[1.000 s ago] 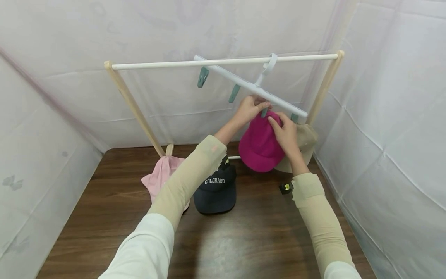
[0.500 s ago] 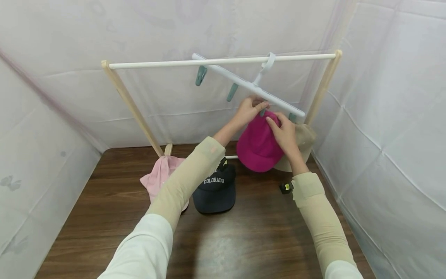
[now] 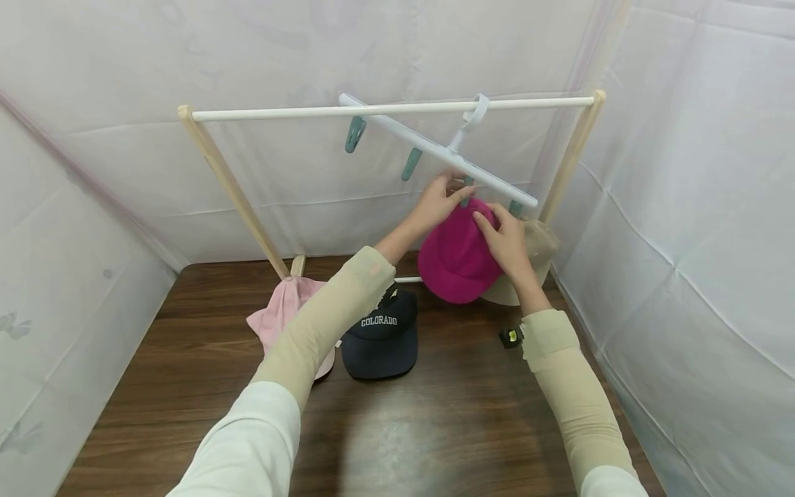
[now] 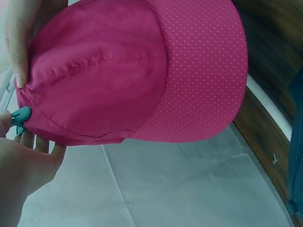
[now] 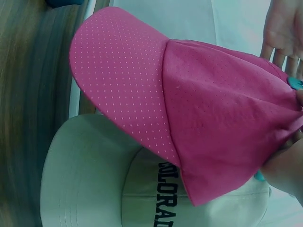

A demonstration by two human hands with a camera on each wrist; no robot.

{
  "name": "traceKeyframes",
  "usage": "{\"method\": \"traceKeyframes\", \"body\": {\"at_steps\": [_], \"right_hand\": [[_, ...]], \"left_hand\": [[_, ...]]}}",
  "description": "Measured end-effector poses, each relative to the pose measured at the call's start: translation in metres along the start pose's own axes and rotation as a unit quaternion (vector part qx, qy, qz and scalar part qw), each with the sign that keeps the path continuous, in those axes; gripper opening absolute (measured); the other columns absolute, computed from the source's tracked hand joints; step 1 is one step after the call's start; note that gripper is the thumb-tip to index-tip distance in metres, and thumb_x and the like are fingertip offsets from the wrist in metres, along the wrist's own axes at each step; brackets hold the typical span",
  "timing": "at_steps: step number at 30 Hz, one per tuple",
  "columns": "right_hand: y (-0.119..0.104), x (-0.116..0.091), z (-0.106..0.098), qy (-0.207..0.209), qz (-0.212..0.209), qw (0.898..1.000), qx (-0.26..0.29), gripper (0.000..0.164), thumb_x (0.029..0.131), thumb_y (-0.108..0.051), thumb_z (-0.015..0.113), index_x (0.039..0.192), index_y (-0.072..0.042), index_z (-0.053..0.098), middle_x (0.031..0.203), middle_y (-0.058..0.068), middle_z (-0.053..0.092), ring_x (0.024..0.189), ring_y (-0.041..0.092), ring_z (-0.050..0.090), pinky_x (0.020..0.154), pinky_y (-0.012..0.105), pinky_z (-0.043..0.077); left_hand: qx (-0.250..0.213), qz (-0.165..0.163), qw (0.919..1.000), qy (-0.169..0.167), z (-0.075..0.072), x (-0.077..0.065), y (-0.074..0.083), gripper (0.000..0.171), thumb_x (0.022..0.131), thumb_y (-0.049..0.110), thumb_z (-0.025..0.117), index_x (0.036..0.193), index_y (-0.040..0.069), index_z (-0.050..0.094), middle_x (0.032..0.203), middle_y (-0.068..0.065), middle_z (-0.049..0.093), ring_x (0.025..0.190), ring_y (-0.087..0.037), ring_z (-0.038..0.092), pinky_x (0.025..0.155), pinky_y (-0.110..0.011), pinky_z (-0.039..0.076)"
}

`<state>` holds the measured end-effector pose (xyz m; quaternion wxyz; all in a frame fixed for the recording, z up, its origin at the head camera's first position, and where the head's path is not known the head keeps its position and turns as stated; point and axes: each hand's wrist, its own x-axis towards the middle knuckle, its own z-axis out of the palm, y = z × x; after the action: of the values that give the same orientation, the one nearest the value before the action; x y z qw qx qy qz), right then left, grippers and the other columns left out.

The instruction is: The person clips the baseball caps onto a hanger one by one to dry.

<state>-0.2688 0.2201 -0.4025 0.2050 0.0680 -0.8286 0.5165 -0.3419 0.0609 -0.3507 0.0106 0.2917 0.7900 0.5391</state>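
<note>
In the head view a magenta baseball cap [image 3: 461, 252] hangs brim down below the white clip hanger [image 3: 437, 150]. My left hand [image 3: 437, 198] is at its upper edge, thumb and fingers around a teal clip [image 4: 22, 114]. The left wrist view shows that clip at the cap's edge, with fingers reaching behind the fabric. My right hand [image 3: 506, 238] pinches the cap's upper right side, thumb in front. Behind it hangs a beige cap [image 3: 539, 252], partly covered; dark lettering shows on it in the right wrist view.
The hanger hooks over the white rail [image 3: 279, 114] of a wooden-legged rack. Two more teal clips [image 3: 411, 164] hang at its left. On the brown table [image 3: 397, 428] lie a pink cap [image 3: 282, 310], a navy COLORADO cap [image 3: 380, 345] and a small black object [image 3: 511, 337].
The view has shifted slightly, so the rack sits a little further left. My left thumb has moved slightly off the clip's front, and more of the clip shows. Both hands stay at the magenta cap.
</note>
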Motion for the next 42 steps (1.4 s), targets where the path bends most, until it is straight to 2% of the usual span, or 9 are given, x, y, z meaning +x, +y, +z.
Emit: {"method": "traceKeyframes", "body": {"at_steps": [8,13,16,19,27,36,42], "right_hand": [[-0.002,-0.003,0.002,0.015,0.0,1.0,-0.011,0.04,0.094,-0.042,0.056,0.116,-0.009,0.061,0.1,0.007,0.067,0.084,0.016,0.06,0.072,0.028,0.048],[-0.002,-0.007,0.001,0.017,0.011,1.0,0.013,0.039,0.094,-0.038,0.057,0.12,-0.009,0.058,0.112,0.007,0.065,0.096,0.016,0.061,0.081,0.029,0.048],[-0.002,-0.008,-0.001,0.025,0.01,0.999,0.032,0.037,0.095,-0.031,0.057,0.122,-0.007,0.056,0.117,0.009,0.063,0.101,0.019,0.06,0.085,0.032,0.048],[-0.003,-0.009,-0.002,0.029,0.008,0.999,0.041,0.034,0.096,-0.022,0.057,0.125,-0.006,0.053,0.121,0.011,0.06,0.106,0.023,0.058,0.089,0.036,0.046],[-0.011,-0.016,-0.003,0.035,-0.038,0.999,-0.005,0.029,0.095,-0.013,0.056,0.122,-0.004,0.055,0.117,0.011,0.059,0.102,0.022,0.059,0.087,0.037,0.05],[-0.021,-0.025,0.002,0.068,-0.111,0.99,-0.06,0.026,0.093,-0.006,0.055,0.118,-0.002,0.058,0.113,0.012,0.059,0.101,0.023,0.057,0.087,0.034,0.049],[-0.025,-0.031,0.007,0.038,-0.123,0.989,-0.067,0.028,0.096,-0.013,0.053,0.123,-0.006,0.057,0.116,0.01,0.06,0.105,0.021,0.057,0.09,0.036,0.047]], "left_hand": [[-0.016,0.036,0.9992,-0.004,-0.008,-0.004,-0.009,0.045,0.093,0.014,0.061,0.135,0.009,0.047,0.127,-0.013,0.056,0.114,-0.023,0.057,0.091,-0.026,0.047],[0.021,0.047,0.9986,-0.009,-0.014,-0.011,-0.013,0.049,0.092,0.013,0.063,0.137,0.009,0.045,0.123,-0.011,0.059,0.113,-0.021,0.058,0.091,-0.025,0.047],[0.05,0.056,0.9971,-0.008,-0.016,-0.014,-0.014,0.045,0.093,0.013,0.061,0.135,0.007,0.047,0.121,-0.009,0.061,0.113,-0.017,0.058,0.091,-0.023,0.047],[0.064,0.062,0.996,-0.01,-0.018,-0.016,-0.015,0.042,0.094,0.01,0.059,0.134,0.006,0.049,0.125,-0.008,0.059,0.117,-0.013,0.055,0.094,-0.021,0.044],[0.123,0.097,0.9874,-0.024,-0.025,-0.025,-0.018,0.043,0.092,0.007,0.055,0.135,0.007,0.049,0.135,-0.007,0.053,0.127,-0.012,0.046,0.102,-0.031,0.04],[0.159,0.132,0.9782,-0.02,-0.031,-0.034,-0.023,0.045,0.089,0.005,0.055,0.134,0.006,0.05,0.136,-0.005,0.052,0.128,-0.012,0.043,0.103,-0.024,0.036],[0.19,0.161,0.9677,-0.038,-0.041,-0.048,-0.029,0.045,0.088,0.003,0.056,0.132,0.005,0.052,0.139,-0.009,0.049,0.132,-0.017,0.039,0.109,-0.031,0.03]]}}
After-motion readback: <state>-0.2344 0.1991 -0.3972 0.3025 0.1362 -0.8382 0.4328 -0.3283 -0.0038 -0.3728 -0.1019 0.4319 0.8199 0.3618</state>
